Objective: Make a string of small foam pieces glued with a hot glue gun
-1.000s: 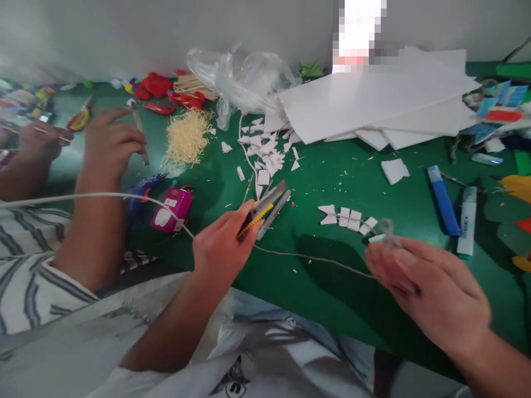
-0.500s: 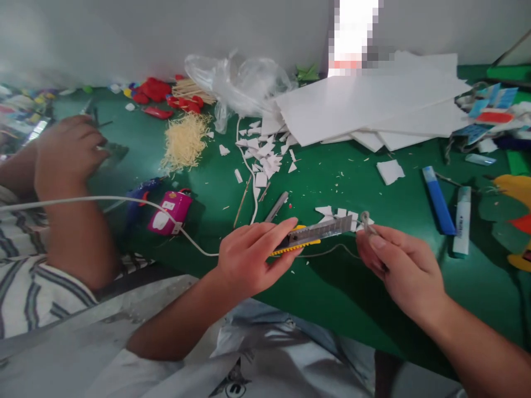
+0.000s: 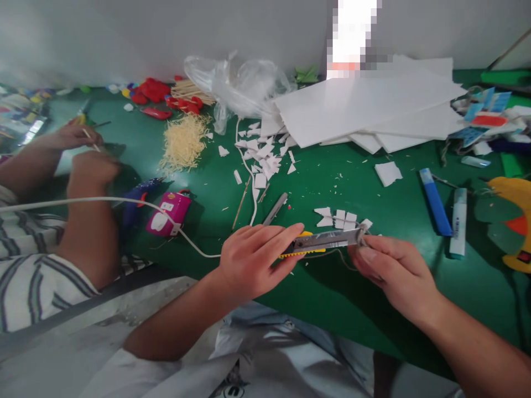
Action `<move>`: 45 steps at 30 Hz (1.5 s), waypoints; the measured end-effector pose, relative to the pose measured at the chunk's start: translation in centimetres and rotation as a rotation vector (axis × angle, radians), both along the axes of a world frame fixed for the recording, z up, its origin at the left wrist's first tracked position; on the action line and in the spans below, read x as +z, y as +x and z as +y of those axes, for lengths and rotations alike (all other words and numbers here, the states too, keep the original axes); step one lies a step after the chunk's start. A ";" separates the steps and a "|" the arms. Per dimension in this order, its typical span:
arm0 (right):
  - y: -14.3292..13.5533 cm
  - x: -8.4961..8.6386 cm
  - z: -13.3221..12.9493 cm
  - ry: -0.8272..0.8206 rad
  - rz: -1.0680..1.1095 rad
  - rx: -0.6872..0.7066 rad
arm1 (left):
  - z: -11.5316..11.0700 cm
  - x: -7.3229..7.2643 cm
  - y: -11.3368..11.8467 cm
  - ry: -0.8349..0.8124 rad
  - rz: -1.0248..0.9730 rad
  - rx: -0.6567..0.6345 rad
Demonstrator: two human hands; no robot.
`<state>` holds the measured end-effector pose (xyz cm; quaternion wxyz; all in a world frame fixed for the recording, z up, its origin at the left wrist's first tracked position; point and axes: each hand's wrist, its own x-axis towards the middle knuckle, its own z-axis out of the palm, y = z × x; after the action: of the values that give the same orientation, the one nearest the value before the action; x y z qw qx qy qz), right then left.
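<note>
My left hand is closed around a yellow-and-black utility knife, its long blade extended to the right. The blade's tip meets a loop of grey string pinched between the thumb and fingers of my right hand. From there the string sags leftward beneath the knife. Just behind the blade lie small cut white foam pieces in a row on the green table. A grey pen-like stick rests beyond my left hand.
White foam boards and scraps lie at the back, near a clear plastic bag. A pink box, white cord and blue glue gun are left. Blue and white sticks lie right. A co-worker's hands work at far left.
The knife has shifted slightly right and down, so its blade tip now reaches the string at my right hand. The co-worker's hands have moved and now hold a thin white stick.
</note>
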<state>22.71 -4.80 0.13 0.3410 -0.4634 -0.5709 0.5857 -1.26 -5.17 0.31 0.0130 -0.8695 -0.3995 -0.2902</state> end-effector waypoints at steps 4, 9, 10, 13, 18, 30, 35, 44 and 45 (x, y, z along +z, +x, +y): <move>0.1 -0.2 0.1 -0.008 0.009 0.021 | 0.4 0.0 -0.2 -0.011 0.006 -0.029; 0.3 -0.5 0.1 -0.048 0.035 0.049 | 0.9 -0.3 -0.3 -0.010 -0.003 -0.063; 0.3 -0.6 0.1 -0.071 0.068 0.049 | 1.0 -0.3 -0.3 -0.014 -0.006 -0.068; 0.3 -0.7 0.1 -0.144 0.171 0.051 | 1.3 -0.3 -0.3 -0.047 -0.025 -0.080; 0.3 -1.0 0.5 -0.269 0.300 0.129 | 1.9 -0.3 -0.6 -0.154 -0.041 -0.139; 0.6 -0.9 0.6 -0.485 0.360 0.251 | 2.0 -0.1 -1.0 -0.160 -0.028 -0.098; 0.4 -0.8 0.7 -0.502 0.305 0.282 | 1.9 0.1 -0.7 -0.121 0.015 -0.084; -0.3 -0.3 0.9 -0.467 0.139 0.227 | 0.9 0.0 -0.1 -0.025 0.054 -0.039; -0.4 -0.3 0.9 -0.450 0.119 0.222 | 0.8 0.0 0.0 -0.030 0.064 -0.035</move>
<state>22.35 -3.93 -0.17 0.1958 -0.4269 -0.4526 0.7580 -1.25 -4.35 0.33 0.0074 -0.8853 -0.3879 -0.2564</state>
